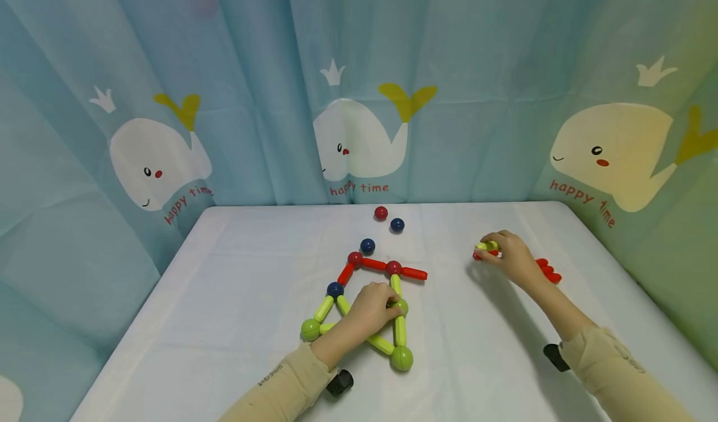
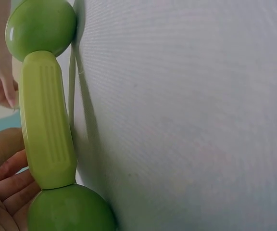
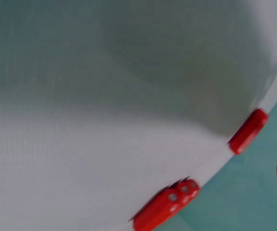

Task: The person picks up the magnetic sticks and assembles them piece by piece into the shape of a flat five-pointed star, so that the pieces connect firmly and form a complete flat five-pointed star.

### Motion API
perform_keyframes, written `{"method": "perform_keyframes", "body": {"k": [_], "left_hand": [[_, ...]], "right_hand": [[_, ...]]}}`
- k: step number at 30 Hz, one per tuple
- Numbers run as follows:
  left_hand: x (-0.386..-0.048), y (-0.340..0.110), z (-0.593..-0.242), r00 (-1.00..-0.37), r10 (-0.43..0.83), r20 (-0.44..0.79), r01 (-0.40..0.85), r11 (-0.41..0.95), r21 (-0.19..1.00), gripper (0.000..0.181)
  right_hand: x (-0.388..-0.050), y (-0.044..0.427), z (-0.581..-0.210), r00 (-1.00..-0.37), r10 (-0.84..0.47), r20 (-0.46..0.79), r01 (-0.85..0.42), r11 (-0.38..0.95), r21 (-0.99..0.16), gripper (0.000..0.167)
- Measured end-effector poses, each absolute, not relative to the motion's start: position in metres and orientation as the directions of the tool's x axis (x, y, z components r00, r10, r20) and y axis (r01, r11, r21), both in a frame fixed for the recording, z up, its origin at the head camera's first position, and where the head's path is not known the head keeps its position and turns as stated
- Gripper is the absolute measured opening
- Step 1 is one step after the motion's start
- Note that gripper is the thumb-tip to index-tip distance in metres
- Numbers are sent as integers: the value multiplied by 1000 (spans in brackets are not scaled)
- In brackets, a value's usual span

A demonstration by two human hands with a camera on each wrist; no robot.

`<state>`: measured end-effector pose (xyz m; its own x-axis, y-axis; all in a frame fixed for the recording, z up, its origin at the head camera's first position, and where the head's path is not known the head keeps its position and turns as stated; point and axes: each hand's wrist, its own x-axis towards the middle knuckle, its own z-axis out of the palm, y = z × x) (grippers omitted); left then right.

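Note:
A flat figure of magnetic rods and balls lies on the table, with yellow-green rods [image 1: 400, 333] in its lower part and red rods [image 1: 373, 264] higher up. My left hand [image 1: 361, 313] pinches a green ball [image 1: 401, 308] on the figure's right side. In the left wrist view, its fingers [image 2: 16, 185] show behind a yellow-green rod [image 2: 47, 120] joining two green balls. To the right, my right hand [image 1: 513, 257] holds a yellow-green rod [image 1: 488, 245] between thumb and fingers. A red rod [image 3: 248, 131] lies on the table near that hand.
Several red rods [image 1: 548, 271] lie together beside the right forearm. Behind the figure are a loose red ball [image 1: 381, 213] and a blue ball [image 1: 397, 225]; another blue ball [image 1: 367, 246] sits closer to it. A curtain [image 1: 471, 141] hangs along the table's back edge.

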<state>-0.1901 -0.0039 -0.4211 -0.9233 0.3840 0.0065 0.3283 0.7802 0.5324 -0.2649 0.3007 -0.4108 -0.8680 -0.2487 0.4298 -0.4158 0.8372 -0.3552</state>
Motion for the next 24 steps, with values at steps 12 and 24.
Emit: {"method": "perform_keyframes", "body": {"k": [12,24], "left_hand": [[-190,-4,-422,-921,389,14,338,782,524,19],[-189,-2,-422,-917,398,24,353,784,511,21]], "right_hand": [[-244,253,-406,-804,-340,488,-533,776,-337,23],[-227,227,-404,-817,-409,405,-552,757,-349,23]]}}
